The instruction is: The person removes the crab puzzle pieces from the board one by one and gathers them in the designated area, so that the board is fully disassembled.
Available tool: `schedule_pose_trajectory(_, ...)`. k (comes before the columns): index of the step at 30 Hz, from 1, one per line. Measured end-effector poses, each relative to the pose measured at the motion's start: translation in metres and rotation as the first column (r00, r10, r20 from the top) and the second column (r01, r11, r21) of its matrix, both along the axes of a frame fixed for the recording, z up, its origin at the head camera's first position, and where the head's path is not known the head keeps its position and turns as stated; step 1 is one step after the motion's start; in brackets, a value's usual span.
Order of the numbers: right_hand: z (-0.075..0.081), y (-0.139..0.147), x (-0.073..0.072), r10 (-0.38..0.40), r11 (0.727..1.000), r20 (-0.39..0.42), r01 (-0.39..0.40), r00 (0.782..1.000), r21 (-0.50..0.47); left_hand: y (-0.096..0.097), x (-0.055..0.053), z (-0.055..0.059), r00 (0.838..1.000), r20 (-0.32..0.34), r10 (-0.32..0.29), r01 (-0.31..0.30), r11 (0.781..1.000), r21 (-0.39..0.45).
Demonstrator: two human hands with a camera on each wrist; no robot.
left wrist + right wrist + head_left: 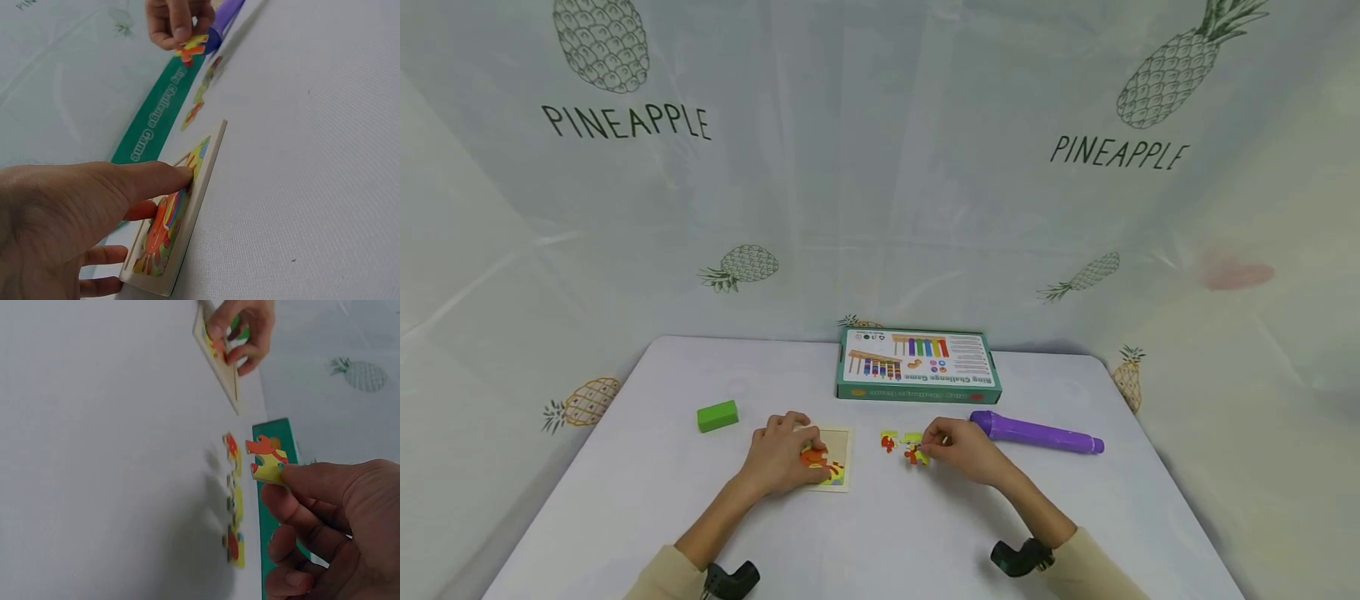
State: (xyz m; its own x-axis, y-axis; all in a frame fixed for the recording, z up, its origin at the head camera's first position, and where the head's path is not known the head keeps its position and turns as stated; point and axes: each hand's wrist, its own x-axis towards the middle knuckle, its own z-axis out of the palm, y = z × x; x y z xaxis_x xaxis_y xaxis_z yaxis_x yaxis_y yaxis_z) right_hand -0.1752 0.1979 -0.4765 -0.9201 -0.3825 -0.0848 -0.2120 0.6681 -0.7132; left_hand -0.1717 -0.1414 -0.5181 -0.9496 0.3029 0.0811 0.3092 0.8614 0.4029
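Note:
My left hand (786, 454) rests over a wooden puzzle board (839, 438), thumb and index finger touching the orange and yellow picture pieces (164, 228) inside its frame. The other fingers of that hand reach the board's far side. Between thumb and index finger, my right hand (966, 450) pinches a jigsaw puzzle piece (269, 464), yellow with an orange animal head, held above the table. Several loose puzzle pieces (235, 503) in yellow and red lie in a row below it, to the right of the board in the head view.
A green Ring Challenge Game box (917, 367) lies at the table's back edge. To the right is a purple stick-shaped thing (1037, 433), just beyond my right hand. A green block (717, 416) sits to the left. Behind hangs a pineapple-print curtain (880, 167).

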Motion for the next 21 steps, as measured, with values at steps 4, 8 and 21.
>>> schedule_pose_trajectory(4,-0.004,0.014,0.000,0.008,1.000,0.013,-0.008,1.000,0.011,0.000,-0.001,-0.002,1.000,-0.003,0.004,-0.004,1.000,-0.008)
schedule_pose_trajectory(8,-0.009,0.023,0.000,0.018,1.000,0.032,-0.018,0.999,0.003,0.000,0.000,-0.002,1.000,-0.011,0.001,-0.002,1.000,-0.009)
schedule_pose_trajectory(21,-0.021,0.031,0.001,-0.005,1.000,0.040,0.004,0.999,0.030,0.001,0.001,-0.001,1.000,-0.006,0.006,-0.006,1.000,-0.009)
